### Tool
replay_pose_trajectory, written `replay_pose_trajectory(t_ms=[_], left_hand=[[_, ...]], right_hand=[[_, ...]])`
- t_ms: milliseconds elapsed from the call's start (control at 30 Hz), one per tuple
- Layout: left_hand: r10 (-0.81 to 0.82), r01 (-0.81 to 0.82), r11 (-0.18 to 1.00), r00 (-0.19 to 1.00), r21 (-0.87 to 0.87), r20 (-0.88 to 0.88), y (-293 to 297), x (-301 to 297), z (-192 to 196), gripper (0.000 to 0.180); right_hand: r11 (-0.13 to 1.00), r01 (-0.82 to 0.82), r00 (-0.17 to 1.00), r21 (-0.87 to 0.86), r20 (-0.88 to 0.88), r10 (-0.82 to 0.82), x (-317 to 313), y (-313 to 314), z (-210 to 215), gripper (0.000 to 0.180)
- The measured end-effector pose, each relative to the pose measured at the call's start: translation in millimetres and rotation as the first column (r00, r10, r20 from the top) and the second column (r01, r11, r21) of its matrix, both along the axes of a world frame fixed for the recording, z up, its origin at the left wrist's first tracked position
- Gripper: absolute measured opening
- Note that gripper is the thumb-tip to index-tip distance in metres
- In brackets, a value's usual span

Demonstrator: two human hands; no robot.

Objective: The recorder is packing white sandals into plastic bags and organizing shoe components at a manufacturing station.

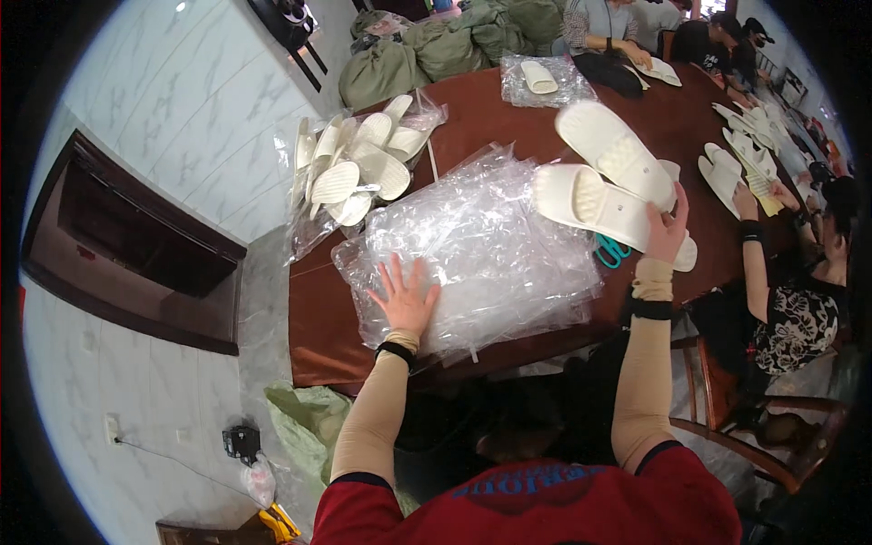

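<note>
Gripping is done by the right hand [666, 229] alone: its fingers close on the near ends of two white slippers [607, 177], which are held together above the brown table [313, 309], soles facing up and toes pointing away from the person. One slipper lies roughly level, the other angles up and to the right behind it. The left hand [405, 298] holds nothing; it lies flat, fingers spread, palm down on a stack of clear plastic bags [495, 245] that covers the near part of the table. The slippers hang over the right edge of that stack. Teal scissors [610, 251] lie on the table just under the slippers, beside the stack's right edge. To the left of the stack, near the table's corner, sits a bagged bundle of white slippers [354, 168], packed upright and fanned out. Farther back, a single slipper in a clear bag [540, 78] lies flat on the table. Green sacks [427, 50] are piled past the table's far end. On the right side, another person's arm [758, 272] reaches to the table, where more loose slippers [727, 168] lie. Other people sit at the far end of the table.
</note>
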State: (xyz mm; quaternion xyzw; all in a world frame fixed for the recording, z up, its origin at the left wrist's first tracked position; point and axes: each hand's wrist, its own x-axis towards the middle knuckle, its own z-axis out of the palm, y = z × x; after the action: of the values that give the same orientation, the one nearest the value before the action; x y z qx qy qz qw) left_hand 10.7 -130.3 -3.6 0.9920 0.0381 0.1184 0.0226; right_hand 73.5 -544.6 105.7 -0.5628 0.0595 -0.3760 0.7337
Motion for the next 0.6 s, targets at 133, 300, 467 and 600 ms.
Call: replay_pose_trajectory(t_ms=[133,300,467,600], left_hand=[[0.015,-0.017,1.0,0.988,0.013,0.151,-11,0,21,0.078],[0.085,-0.081,0.993,0.996,0.087,-0.04,-3,-4,2,0.08],[0.055,-0.044,0.989,0.996,0.143,-0.069,8,-2,-18,0.081],[0.019,0.003,0.985,0.992,0.171,-0.128,70,-143,-87,0.081]], right_hand=[[0.972,-0.232,0.958,0.028,0.181,0.223,-8,58,37,0.064],[0.65,-0.739,0.673,-0.174,-0.177,0.718,-21,156,-8,0.064],[0.434,-0.896,0.434,0.089,-0.022,0.9,-59,165,36,0.061],[0.372,-0.928,0.373,0.021,0.073,0.925,-101,172,110,0.062]])
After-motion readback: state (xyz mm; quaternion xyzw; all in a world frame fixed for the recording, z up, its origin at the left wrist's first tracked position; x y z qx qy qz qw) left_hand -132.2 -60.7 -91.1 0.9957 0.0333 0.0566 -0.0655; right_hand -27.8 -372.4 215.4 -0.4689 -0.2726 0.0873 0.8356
